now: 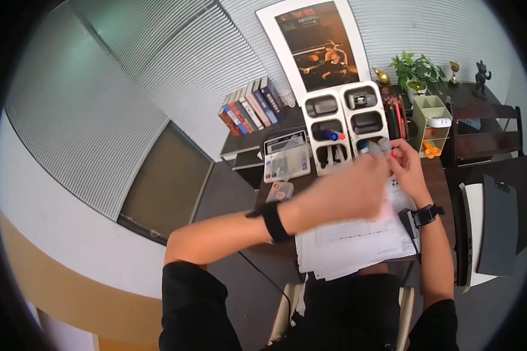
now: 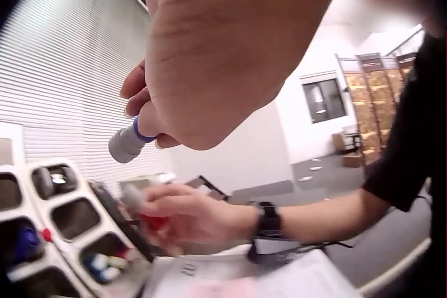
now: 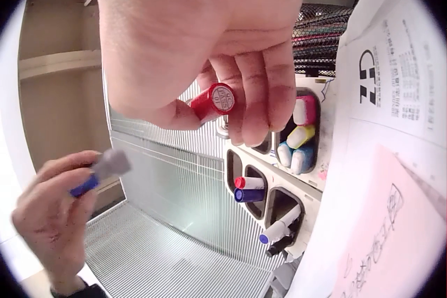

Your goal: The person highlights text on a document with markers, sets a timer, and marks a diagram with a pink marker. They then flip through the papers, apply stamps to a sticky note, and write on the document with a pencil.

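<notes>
My left hand [image 1: 348,190], blurred in the head view, pinches a small bottle with a grey cap [image 2: 126,146] and a blue body [image 3: 84,186]. Its cap end points away from the fingers. To its right, my right hand [image 1: 413,175] grips a similar small red bottle [image 3: 213,102]; a round printed label shows on its end, and its grey cap [image 2: 131,199] sticks out in the left wrist view. Both hands are over the near end of a white desk organizer [image 1: 344,140]. The two bottles are apart in the wrist views.
Organizer compartments hold red and blue markers [image 3: 249,194], white-barrelled pens [image 3: 279,227] and several highlighters [image 3: 302,136]. Papers [image 1: 357,240] with a pink note [image 3: 391,221] lie in front. A calculator [image 1: 287,159] stands left; pencils [image 1: 399,120] and orange scissors [image 1: 432,150] are right.
</notes>
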A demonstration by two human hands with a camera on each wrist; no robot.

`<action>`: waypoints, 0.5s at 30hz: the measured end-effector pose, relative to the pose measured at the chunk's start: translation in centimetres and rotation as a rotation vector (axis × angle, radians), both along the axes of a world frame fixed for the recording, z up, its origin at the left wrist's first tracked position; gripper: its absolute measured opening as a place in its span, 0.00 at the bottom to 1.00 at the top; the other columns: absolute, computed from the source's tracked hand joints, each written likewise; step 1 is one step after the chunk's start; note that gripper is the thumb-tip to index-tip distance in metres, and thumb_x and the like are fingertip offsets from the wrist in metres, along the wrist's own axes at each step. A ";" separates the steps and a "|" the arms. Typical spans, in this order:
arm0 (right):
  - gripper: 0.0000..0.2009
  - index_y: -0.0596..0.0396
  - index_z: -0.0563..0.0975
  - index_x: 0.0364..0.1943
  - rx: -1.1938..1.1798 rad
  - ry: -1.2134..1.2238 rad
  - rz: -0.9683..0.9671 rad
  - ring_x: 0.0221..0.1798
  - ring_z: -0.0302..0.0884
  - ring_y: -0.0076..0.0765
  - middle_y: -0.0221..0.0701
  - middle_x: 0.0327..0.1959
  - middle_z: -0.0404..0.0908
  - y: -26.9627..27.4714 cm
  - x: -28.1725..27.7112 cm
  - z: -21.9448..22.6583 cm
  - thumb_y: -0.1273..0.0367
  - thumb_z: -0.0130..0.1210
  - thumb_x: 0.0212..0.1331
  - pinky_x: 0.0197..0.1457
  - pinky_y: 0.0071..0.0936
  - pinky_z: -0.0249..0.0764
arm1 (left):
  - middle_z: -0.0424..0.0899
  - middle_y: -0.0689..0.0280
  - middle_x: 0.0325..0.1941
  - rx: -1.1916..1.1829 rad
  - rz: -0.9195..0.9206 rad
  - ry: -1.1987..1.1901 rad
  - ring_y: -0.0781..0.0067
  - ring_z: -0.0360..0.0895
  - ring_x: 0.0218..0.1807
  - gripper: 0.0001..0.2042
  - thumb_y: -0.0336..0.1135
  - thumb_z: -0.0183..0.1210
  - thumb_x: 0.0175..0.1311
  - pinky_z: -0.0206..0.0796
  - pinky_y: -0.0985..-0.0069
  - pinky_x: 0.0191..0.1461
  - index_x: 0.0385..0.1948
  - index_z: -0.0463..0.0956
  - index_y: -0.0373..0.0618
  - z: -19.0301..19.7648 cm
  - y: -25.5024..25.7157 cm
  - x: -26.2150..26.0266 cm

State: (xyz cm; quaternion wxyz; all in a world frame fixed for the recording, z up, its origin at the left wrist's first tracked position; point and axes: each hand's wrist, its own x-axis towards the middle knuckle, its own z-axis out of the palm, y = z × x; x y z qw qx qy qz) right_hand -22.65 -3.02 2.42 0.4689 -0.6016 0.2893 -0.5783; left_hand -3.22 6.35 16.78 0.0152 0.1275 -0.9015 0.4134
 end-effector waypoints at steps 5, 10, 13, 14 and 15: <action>0.08 0.57 0.71 0.46 0.049 0.020 0.040 0.25 0.75 0.17 0.25 0.29 0.81 0.2 0.0 -0.1 0.76 0.53 0.66 0.29 0.16 0.72 | 0.84 0.45 0.37 0.150 -0.280 -0.124 0.46 0.77 0.48 0.15 0.34 0.59 0.55 0.72 0.64 0.43 0.32 0.84 0.26 -4.1 6.3 -2.7; 0.09 0.58 0.70 0.46 0.075 0.080 0.044 0.25 0.75 0.17 0.26 0.29 0.81 0.2 -0.1 0.0 0.76 0.55 0.66 0.28 0.17 0.71 | 0.84 0.47 0.38 0.133 -0.368 -0.184 0.46 0.77 0.48 0.13 0.32 0.59 0.59 0.72 0.64 0.43 0.31 0.84 0.27 -5.7 7.0 -2.8; 0.09 0.59 0.72 0.47 0.078 0.105 0.036 0.25 0.74 0.16 0.26 0.29 0.81 0.1 0.1 -0.2 0.75 0.58 0.65 0.27 0.16 0.70 | 0.85 0.48 0.37 0.161 -0.358 -0.224 0.47 0.77 0.48 0.13 0.32 0.60 0.58 0.72 0.64 0.44 0.34 0.84 0.27 -6.1 6.7 -2.5; 0.10 0.61 0.73 0.47 0.072 0.125 0.037 0.25 0.73 0.15 0.25 0.29 0.82 0.1 0.1 -0.2 0.75 0.59 0.65 0.26 0.16 0.69 | 0.85 0.49 0.40 0.187 -0.368 -0.179 0.49 0.78 0.48 0.14 0.32 0.60 0.58 0.71 0.65 0.44 0.37 0.84 0.28 -6.3 6.4 -2.2; 0.10 0.61 0.73 0.47 0.074 0.125 0.034 0.25 0.73 0.15 0.25 0.29 0.82 0.3 0.2 -0.1 0.75 0.59 0.65 0.26 0.16 0.69 | 0.85 0.49 0.42 0.213 -0.378 -0.136 0.52 0.78 0.47 0.14 0.32 0.59 0.59 0.71 0.66 0.44 0.39 0.84 0.28 -6.3 6.0 -1.9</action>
